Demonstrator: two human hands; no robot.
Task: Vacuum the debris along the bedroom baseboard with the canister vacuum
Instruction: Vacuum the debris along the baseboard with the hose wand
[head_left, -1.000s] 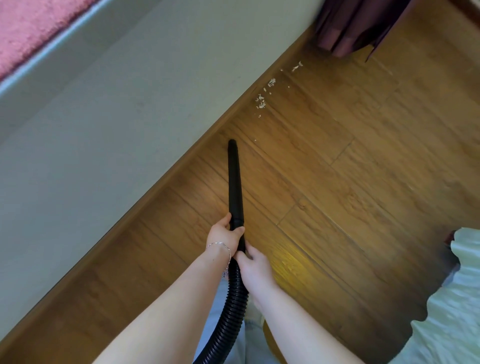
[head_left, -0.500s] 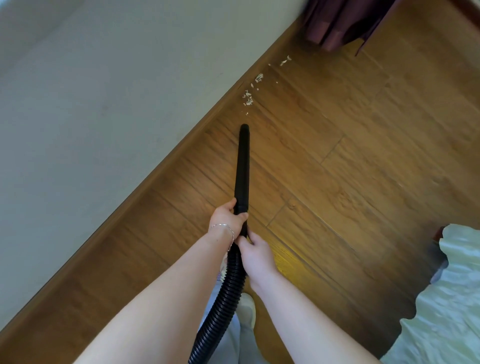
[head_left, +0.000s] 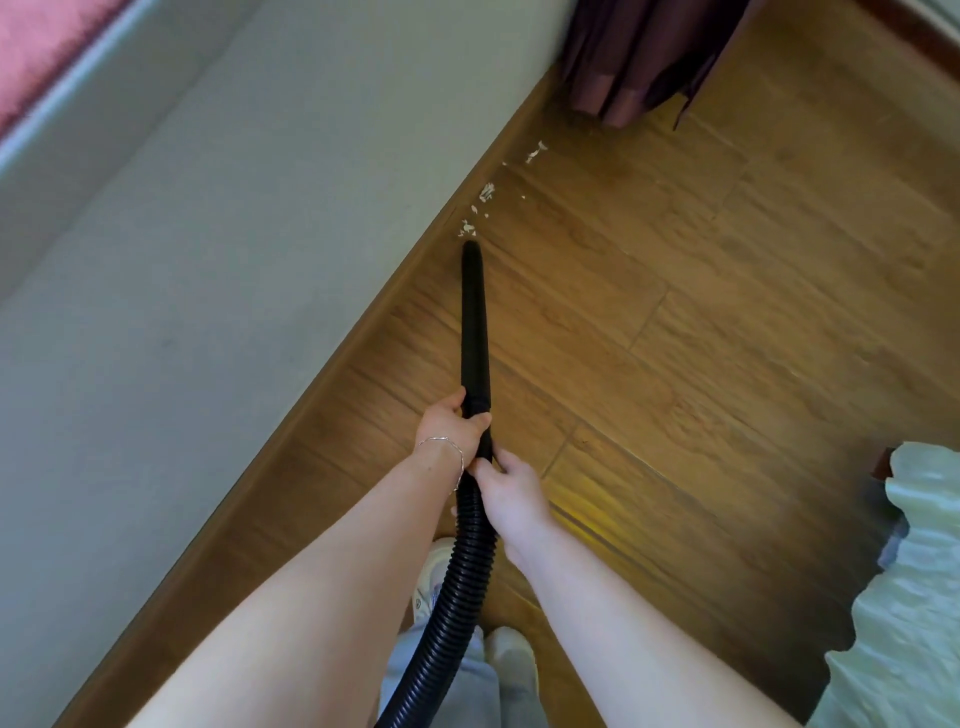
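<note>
Head view: both hands wrap the black vacuum nozzle at frame centre, left hand closed around it ahead, right hand gripping just behind where the ribbed hose joins. Nozzle tip sits just short of the nearest pale debris, scattered along the wooden baseboard toward the dark curtain, upper right of centre.

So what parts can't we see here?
Head view only:
- Canister vacuum body: out of frame; the ribbed black hose runs off the bottom edge.
- White debris bits by the brown baseboard: too small to identify.
- Floor under the dark purple curtain: covered by it.
- Black nozzle opening: faces away.
- Both hands' palms: wrapped round the nozzle.
</note>
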